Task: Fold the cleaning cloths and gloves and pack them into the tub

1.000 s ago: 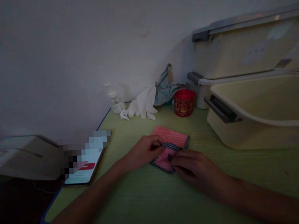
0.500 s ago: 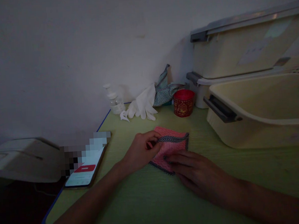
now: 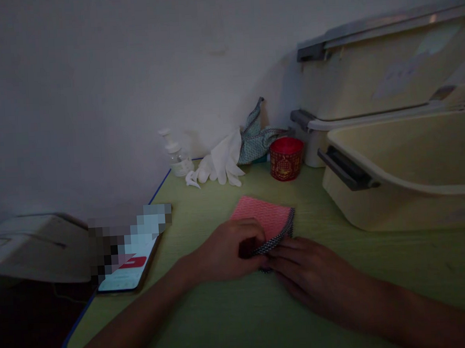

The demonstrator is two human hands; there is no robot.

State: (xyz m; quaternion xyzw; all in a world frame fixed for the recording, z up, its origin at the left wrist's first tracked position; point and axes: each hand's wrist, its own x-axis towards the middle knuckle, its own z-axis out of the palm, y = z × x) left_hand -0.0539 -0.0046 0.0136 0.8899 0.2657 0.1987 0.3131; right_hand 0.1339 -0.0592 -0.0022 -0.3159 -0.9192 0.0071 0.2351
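Observation:
A pink cloth with a black-and-white checked edge lies folded on the green table in front of me. My left hand pinches its checked edge at the near side, thumb below and fingers curled above. Beside it on the right, my right hand rests with its fingertips on the near right part of the cloth, the fingers close together and fairly straight. The cloth's near corner is mostly hidden by both hands.
A phone lies at the table's left edge. Along the wall are a pump bottle, white gloves, a blue-green cloth and a red cup. A cream basket and stacked lidded boxes stand at the right.
My left hand has drawn the cloth's checked edge down toward me, so a fold now covers the upper face. The right hand has stayed nearly in place.

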